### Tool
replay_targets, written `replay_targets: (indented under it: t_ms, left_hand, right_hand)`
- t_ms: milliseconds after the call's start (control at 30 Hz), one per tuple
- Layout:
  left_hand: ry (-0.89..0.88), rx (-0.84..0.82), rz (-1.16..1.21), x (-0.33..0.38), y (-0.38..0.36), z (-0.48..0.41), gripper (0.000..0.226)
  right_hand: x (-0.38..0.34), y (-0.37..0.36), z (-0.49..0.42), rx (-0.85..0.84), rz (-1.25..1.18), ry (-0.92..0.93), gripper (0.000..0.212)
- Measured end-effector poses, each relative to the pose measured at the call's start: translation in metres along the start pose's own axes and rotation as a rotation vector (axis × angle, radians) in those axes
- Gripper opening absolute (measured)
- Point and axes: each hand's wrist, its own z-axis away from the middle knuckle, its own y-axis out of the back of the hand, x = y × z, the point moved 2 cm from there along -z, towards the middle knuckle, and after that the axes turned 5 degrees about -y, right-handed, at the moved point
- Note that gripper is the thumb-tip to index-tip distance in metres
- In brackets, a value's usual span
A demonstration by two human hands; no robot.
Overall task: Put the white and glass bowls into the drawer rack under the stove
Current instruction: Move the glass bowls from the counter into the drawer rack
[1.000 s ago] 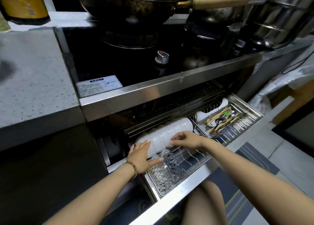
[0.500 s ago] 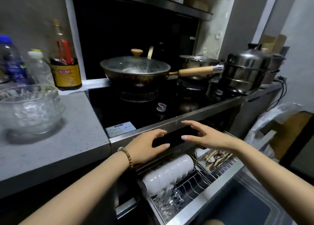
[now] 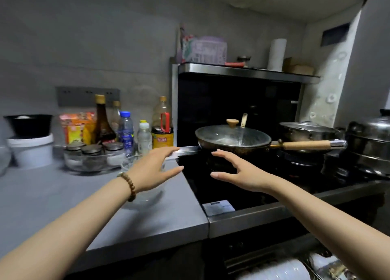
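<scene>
A clear glass bowl [image 3: 146, 197] stands on the grey counter [image 3: 63, 199] near the stove edge, partly hidden behind my left hand [image 3: 152, 170]. That hand hovers over it with fingers spread and holds nothing. My right hand [image 3: 238, 172] hangs open above the black stove top [image 3: 211, 186], just right of the bowl. At the bottom right edge a row of white bowls [image 3: 274, 269] lies in the open drawer rack [image 3: 263, 256] under the stove.
A lidded wok [image 3: 232, 138] with a wooden handle [image 3: 306, 145] sits on the stove, with steel pots [image 3: 371, 144] to its right. Bottles [image 3: 162, 129], a glass dish of jars [image 3: 92, 157] and a white bucket [image 3: 31, 150] line the counter's back.
My view has swung up from the drawer to the counter. Both hands have risen from the rack and now hover, open, around the glass bowl on the counter.
</scene>
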Motion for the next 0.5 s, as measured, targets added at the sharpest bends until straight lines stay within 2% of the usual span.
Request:
replay_targets:
  t_ms: [167, 333, 500]
  left_hand:
    - [0.164, -0.006, -0.023, -0.055, 0.022, 0.025, 0.066]
    - [0.287, 0.062, 0.094, -0.091, 0.021, 0.041, 0.065]
    - [0.361, 0.05, 0.221, -0.114, 0.002, 0.043, 0.073]
  right_hand:
    - [-0.029, -0.031, -0.037, -0.03, 0.04, 0.06, 0.071]
    - [-0.047, -0.064, -0.071, -0.08, 0.006, 0.102, 0.066]
    - [-0.055, -0.097, -0.101, -0.109, 0.022, 0.133, 0.061]
